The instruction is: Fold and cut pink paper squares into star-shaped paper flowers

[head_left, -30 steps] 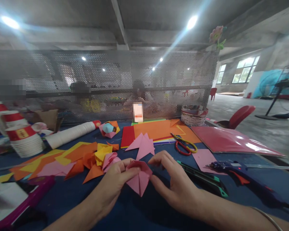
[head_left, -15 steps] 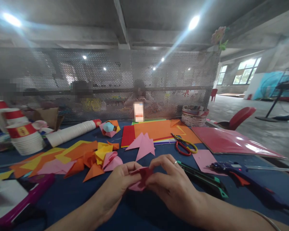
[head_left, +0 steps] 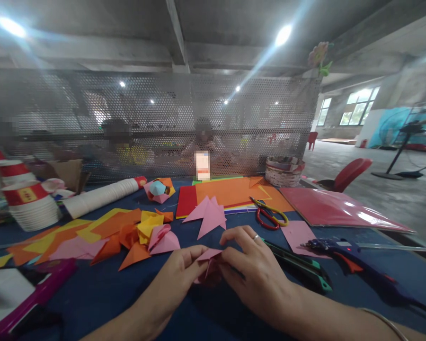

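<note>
Between my two hands is a folded piece of pink paper (head_left: 208, 258), its lower part in shadow. My left hand (head_left: 184, 270) pinches it from the left with thumb and fingers. From the right, my right hand (head_left: 252, 265), a ring on one finger, grips its other edge. Just beyond lie pink folded paper triangles (head_left: 210, 215). Left of my hands sits a cluster of folded pieces, among them a pink one (head_left: 165, 239), a yellow one (head_left: 149, 226) and an orange one (head_left: 137, 255). A green and black utility knife (head_left: 300, 265) lies beside my right hand.
Scissors (head_left: 270, 213), a pink square sheet (head_left: 298, 237) and a blue glue gun (head_left: 355, 258) lie right. Coloured sheets (head_left: 230, 192) and a woven basket (head_left: 284, 173) are farther back, before a perforated screen (head_left: 156, 109). Paper cups (head_left: 30, 203) and a purple tool (head_left: 53, 289) are left.
The pink paper has turned in my fingers, so a flat pointed flap now shows on top instead of the curved, shaded inside. The whole view has shifted slightly.
</note>
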Demonstrator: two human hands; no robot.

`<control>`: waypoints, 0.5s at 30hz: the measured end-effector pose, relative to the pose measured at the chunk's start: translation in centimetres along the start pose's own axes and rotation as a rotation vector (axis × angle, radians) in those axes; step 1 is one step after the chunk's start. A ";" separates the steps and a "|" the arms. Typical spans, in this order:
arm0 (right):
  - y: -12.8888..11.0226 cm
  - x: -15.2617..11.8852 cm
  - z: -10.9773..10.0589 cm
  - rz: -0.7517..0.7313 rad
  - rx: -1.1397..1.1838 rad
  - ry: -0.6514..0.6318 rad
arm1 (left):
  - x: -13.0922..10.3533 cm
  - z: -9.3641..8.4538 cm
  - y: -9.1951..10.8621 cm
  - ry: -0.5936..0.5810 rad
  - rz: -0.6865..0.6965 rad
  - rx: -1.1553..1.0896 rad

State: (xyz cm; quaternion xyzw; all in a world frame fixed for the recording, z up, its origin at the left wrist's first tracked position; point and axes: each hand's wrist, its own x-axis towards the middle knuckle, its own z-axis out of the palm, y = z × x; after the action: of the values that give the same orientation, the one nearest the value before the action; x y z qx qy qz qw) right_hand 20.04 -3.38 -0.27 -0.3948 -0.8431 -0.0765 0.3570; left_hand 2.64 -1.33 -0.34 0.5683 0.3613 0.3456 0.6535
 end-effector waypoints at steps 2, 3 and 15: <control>0.2 0.0 0.2 0.011 0.009 0.019 | -0.1 0.0 0.0 -0.025 0.019 0.018; 0.3 -0.1 0.3 0.015 0.019 0.023 | -0.2 -0.1 0.0 -0.048 0.033 0.034; -0.2 -0.1 0.3 0.115 0.139 0.045 | 0.2 0.0 0.0 -0.002 0.047 0.113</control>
State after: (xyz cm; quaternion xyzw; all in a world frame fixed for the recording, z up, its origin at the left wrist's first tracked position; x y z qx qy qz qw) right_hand 19.83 -3.49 -0.53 -0.4149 -0.8142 -0.0063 0.4061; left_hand 2.76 -1.12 -0.34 0.6129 0.3664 0.3394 0.6124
